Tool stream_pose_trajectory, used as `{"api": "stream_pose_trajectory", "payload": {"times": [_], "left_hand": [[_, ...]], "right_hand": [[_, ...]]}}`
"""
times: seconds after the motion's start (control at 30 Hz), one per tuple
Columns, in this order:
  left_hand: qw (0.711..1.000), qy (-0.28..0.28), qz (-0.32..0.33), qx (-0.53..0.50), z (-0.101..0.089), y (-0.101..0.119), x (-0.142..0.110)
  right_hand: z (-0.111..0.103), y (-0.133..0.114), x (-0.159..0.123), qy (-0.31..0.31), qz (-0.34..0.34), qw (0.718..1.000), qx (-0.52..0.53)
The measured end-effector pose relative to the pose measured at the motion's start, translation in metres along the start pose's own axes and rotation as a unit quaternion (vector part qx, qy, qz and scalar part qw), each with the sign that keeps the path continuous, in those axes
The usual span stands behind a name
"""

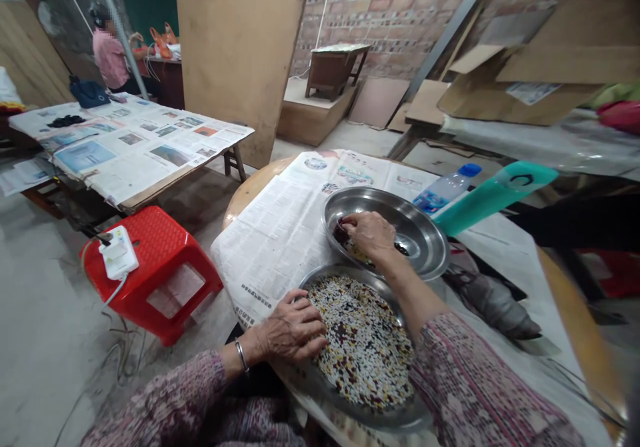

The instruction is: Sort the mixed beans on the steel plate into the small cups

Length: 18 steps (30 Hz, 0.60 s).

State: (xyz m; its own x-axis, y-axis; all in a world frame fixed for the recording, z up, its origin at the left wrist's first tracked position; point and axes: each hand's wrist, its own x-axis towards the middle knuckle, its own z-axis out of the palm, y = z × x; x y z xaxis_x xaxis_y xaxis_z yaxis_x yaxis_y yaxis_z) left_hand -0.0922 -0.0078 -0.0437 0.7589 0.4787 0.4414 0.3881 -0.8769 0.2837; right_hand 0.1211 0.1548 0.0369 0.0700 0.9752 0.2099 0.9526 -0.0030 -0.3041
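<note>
The left hand [293, 329], spread without gripping, lies over the edge of a round steel basin [395, 420] of multicoloured grains [357, 350]. Inside a second steel basin [431, 237], the right hand [369, 232] curls, its hold unclear.

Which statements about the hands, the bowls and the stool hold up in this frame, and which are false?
1. The right hand reaches into the farther bowl. True.
2. The left hand is at the edge of the nearer bowl. True.
3. The nearer bowl's contents are one colour. False: white, yellow, dark red and black pieces are mixed there.
4. A white power strip sits on the red stool. True.
5. The red stool stands right of both bowls in the picture. False: it stands left of them.
</note>
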Motion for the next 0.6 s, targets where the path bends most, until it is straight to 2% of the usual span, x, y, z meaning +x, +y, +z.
{"api": "stream_pose_trajectory", "payload": {"times": [0.13, 0.27, 0.33, 0.4, 0.47, 0.6], "left_hand": [[1.000, -0.009, -0.004, 0.006, 0.002, 0.000, 0.000], [1.000, -0.009, -0.009, 0.001, 0.002, -0.001, 0.000], [1.000, -0.007, -0.009, -0.002, 0.001, -0.001, 0.000], [1.000, -0.002, -0.007, -0.005, 0.002, -0.001, 0.001], [1.000, 0.004, -0.010, -0.009, 0.002, -0.001, 0.001], [0.998, 0.035, -0.032, -0.029, 0.002, 0.001, 0.000]], "right_hand": [[0.002, -0.003, -0.001, 0.007, 0.004, 1.000, -0.008], [-0.007, -0.005, -0.007, 0.032, 0.023, 0.999, 0.003], [-0.015, -0.003, -0.019, 0.051, 0.022, 0.998, 0.037], [-0.023, 0.001, -0.043, 0.061, -0.007, 0.993, 0.099], [-0.026, 0.007, -0.079, 0.019, -0.065, 0.985, 0.160], [-0.014, 0.012, -0.171, -0.173, -0.184, 0.948, 0.193]]}}
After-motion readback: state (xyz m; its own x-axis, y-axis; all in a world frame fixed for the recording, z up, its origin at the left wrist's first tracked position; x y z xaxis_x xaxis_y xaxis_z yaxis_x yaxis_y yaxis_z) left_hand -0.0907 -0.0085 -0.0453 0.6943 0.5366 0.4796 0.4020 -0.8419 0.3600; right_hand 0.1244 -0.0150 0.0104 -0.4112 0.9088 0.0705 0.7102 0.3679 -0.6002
